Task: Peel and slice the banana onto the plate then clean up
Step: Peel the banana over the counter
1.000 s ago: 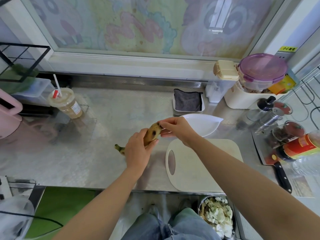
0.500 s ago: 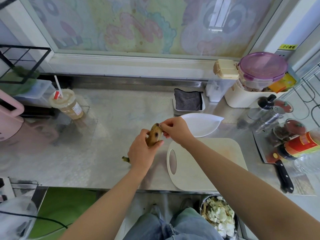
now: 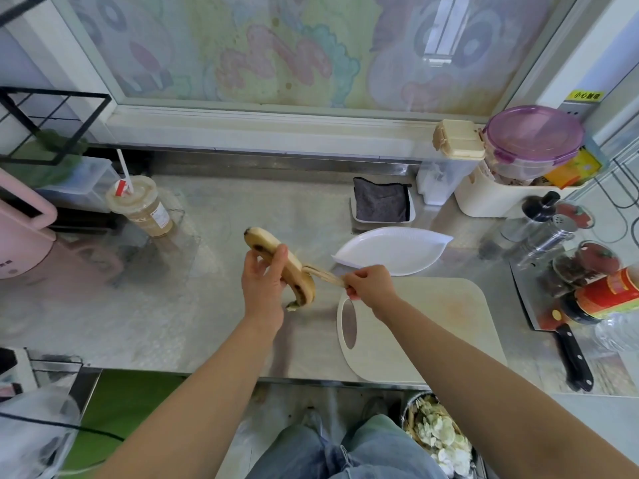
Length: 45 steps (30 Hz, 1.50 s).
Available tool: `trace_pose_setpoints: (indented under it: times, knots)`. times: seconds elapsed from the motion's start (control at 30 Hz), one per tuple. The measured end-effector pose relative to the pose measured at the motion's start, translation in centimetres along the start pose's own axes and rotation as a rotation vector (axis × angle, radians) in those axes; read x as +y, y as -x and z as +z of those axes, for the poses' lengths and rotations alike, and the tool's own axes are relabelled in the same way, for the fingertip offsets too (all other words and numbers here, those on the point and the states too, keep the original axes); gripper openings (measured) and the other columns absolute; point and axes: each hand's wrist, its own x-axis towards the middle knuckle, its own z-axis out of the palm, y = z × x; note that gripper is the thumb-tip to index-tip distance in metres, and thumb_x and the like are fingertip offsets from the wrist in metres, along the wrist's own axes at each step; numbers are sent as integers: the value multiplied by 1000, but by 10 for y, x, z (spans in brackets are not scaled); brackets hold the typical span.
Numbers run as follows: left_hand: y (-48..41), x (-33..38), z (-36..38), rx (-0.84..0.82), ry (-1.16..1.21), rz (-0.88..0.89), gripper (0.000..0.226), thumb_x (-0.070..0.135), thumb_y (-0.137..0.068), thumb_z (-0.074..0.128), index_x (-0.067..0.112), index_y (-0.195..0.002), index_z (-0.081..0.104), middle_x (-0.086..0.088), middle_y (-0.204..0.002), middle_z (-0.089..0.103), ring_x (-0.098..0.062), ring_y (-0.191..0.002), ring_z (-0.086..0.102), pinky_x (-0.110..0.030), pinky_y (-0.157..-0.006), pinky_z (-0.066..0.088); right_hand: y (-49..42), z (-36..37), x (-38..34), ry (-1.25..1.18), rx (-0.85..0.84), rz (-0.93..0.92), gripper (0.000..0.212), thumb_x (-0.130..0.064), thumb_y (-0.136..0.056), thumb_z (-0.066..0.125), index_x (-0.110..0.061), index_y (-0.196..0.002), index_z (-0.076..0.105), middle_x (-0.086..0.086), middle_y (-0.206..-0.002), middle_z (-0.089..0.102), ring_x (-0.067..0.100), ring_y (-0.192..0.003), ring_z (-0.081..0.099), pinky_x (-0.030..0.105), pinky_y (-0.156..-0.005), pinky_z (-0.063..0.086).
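Stainless steel counter (image 3: 221,305) under a painted window, pretty cluttered along the back. Container rundown: a plastic cup (image 3: 143,209) with a straw holds a tan drink, a shallow tray (image 3: 356,216) holds a folded grey cloth (image 3: 382,203), and a purple-lidded tub (image 3: 532,143) has something dark in it that I can't make out. That one's perched on a white bin (image 3: 484,198) with some orange packets. Below the counter edge there's a bucket (image 3: 439,440) of pale scraps, partly cut off by the forearm. The banana (image 3: 263,240) is up in the air just left of the cutting board (image 3: 415,323). The left hand (image 3: 262,288) is wrapped round its middle, fingers and thumb curled on it, and the palm hides a good chunk, with only a bit of stem poking out below. The right hand (image 3: 371,286) pinches a strip of peel (image 3: 323,274), which is stretched from the banana to its curled fingers. A white leaf-shaped plate (image 3: 390,250) sits just behind the board. The knife (image 3: 572,354) is off to the right, its blade end lost among the jars. Half a second back the right hand was pinching at the banana's tip; now the strip's pulled toward the board and the banana's far end points up-left.
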Motion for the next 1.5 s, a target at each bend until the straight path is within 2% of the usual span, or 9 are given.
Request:
trace_pose_setpoints:
  times: [0.1, 0.23, 0.33, 0.43, 0.53, 0.87, 1.1, 1.3, 1.5]
  knots:
    - [-11, 13, -8, 93, 163, -8, 19, 23, -90, 64, 22, -108, 59, -4, -116, 62, -27, -114, 59, -43, -94, 51, 4, -5, 17, 148, -26, 47, 29, -8, -77, 55, -9, -50, 64, 7, -52, 60, 17, -50, 50, 22, -48, 38]
    - [-15, 19, -14, 65, 146, -23, 23, 29, -93, 58, 15, -111, 59, -8, -105, 65, -29, -99, 65, -42, -88, 53, -2, -3, 19, 133, -145, 108, 21, -7, -83, 55, 1, -70, 70, 13, -65, 66, 21, -57, 58, 32, -64, 53]
    - [-14, 19, -12, 68, 173, -51, 23, 30, -94, 57, 11, -107, 58, -14, -102, 63, -29, -88, 65, -45, -86, 54, -6, -6, 10, 121, -179, 110, 21, -8, -88, 52, 8, -86, 66, 14, -72, 62, 24, -60, 59, 35, -62, 56]
    - [-12, 15, -12, -36, 26, -59, 24, 29, -95, 55, 9, -106, 60, -15, -101, 66, -26, -81, 67, -43, -84, 53, -4, -9, -17, 128, -50, -105, 31, -21, -92, 52, 5, -99, 68, 17, -87, 68, 26, -73, 60, 43, -74, 53]
    - [-5, 9, -5, -208, -228, -40, 23, 27, -94, 58, 10, -109, 62, -12, -97, 67, -23, -80, 68, -39, -77, 52, 8, -8, -62, -169, -176, -183, 31, -32, -94, 55, -6, -104, 68, 8, -91, 69, 18, -76, 63, 30, -71, 52]
    - [12, 4, 7, -314, -384, 19, 11, 23, -93, 60, 19, -100, 68, -6, -84, 66, -24, -76, 67, -39, -74, 53, 10, -21, -91, -203, -340, -88, 34, -26, -84, 71, 6, -96, 69, 14, -81, 70, 19, -70, 67, 24, -65, 58]
    - [12, -3, 7, -346, -550, 118, 38, 53, -70, 64, 22, -92, 72, -19, -83, 65, -39, -81, 62, -40, -68, 49, 7, -19, -89, 221, -89, -292, 21, -18, -79, 65, 2, -73, 70, 12, -61, 70, 22, -58, 68, 31, -65, 61]
    - [14, -4, 10, -358, -436, 59, 41, 55, -70, 63, 24, -96, 68, -10, -86, 68, -29, -85, 66, -40, -75, 51, 11, -17, -85, -106, -163, -197, 22, -10, -87, 57, 10, -82, 67, 15, -66, 66, 18, -57, 64, 26, -61, 59]
    - [9, -9, 13, -257, -246, 10, 41, 44, -79, 72, 14, -106, 61, -11, -97, 68, -22, -86, 66, -38, -82, 54, 13, -3, -83, -450, -176, 59, 18, -10, -88, 53, -1, -75, 61, 8, -64, 62, 10, -50, 61, 19, -51, 54]
